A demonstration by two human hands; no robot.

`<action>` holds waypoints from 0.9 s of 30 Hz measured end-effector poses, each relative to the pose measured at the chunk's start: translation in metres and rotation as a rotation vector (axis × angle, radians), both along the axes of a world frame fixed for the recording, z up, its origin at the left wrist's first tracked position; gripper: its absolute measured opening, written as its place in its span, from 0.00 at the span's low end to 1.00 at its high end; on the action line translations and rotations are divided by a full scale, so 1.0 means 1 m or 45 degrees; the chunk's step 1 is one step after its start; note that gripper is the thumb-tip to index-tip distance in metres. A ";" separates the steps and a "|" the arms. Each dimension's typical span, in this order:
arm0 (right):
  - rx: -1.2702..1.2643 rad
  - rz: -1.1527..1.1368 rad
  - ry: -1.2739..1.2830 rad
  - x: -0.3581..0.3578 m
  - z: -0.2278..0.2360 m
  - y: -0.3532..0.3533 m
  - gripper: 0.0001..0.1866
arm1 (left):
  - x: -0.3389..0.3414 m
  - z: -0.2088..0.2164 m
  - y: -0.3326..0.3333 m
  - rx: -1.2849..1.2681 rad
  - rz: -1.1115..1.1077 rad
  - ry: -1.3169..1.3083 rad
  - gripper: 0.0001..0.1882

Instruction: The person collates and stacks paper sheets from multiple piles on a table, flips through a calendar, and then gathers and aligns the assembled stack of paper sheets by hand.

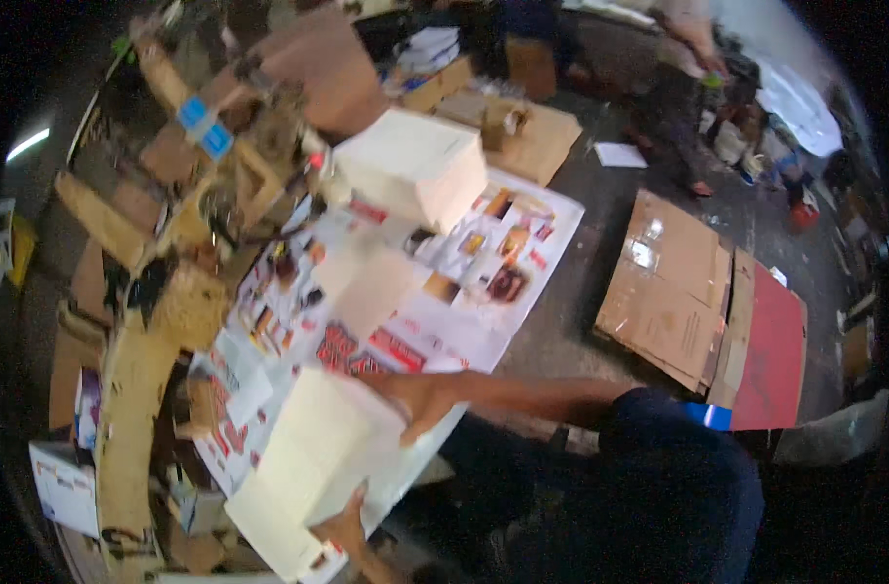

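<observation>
A thick block of cream paper sheets (303, 448) rests on a printed poster sheet (508, 336) in the lower middle, slightly blurred. My right hand (420, 399) grips its far right end, the thumb along the side facing me. At the near lower end my left hand (342, 533) holds the block, thumb up against the side; its other fingers are partly hidden. A second, similar cream stack (410, 161) stands at the far end of the poster. Between the two stacks lies a flat beige sheet (366, 287).
A worn wooden frame (133, 399) with blue tape (206, 128) runs along the left. Flattened cardboard (663, 292) and a red panel (770, 355) lie on the dark floor at right. Brown cardboard (537, 141) sits behind the far stack. Another person's legs (673, 117) show at upper right.
</observation>
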State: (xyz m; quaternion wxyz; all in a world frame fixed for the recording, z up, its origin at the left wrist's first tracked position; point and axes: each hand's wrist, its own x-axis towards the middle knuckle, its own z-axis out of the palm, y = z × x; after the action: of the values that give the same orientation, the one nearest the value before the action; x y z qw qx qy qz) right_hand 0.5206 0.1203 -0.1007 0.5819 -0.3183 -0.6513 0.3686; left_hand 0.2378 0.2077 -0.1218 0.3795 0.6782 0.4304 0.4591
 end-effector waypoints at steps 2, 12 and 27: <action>-0.128 -0.128 -0.269 0.004 0.006 -0.012 0.65 | 0.014 0.038 -0.022 -0.307 -0.016 0.084 0.42; -0.087 -0.493 -0.261 -0.019 0.048 -0.015 0.74 | 0.020 0.029 -0.027 -0.542 -0.233 -0.226 0.41; -0.254 -0.438 0.068 -0.053 0.063 -0.040 0.62 | 0.045 0.032 -0.058 -0.159 0.209 -0.069 0.35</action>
State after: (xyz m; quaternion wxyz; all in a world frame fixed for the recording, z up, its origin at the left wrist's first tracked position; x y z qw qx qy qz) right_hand 0.4676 0.0801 -0.0380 0.6189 -0.4710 -0.5320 0.3347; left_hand 0.2828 0.1499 -0.0896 0.3937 0.6029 0.5019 0.4791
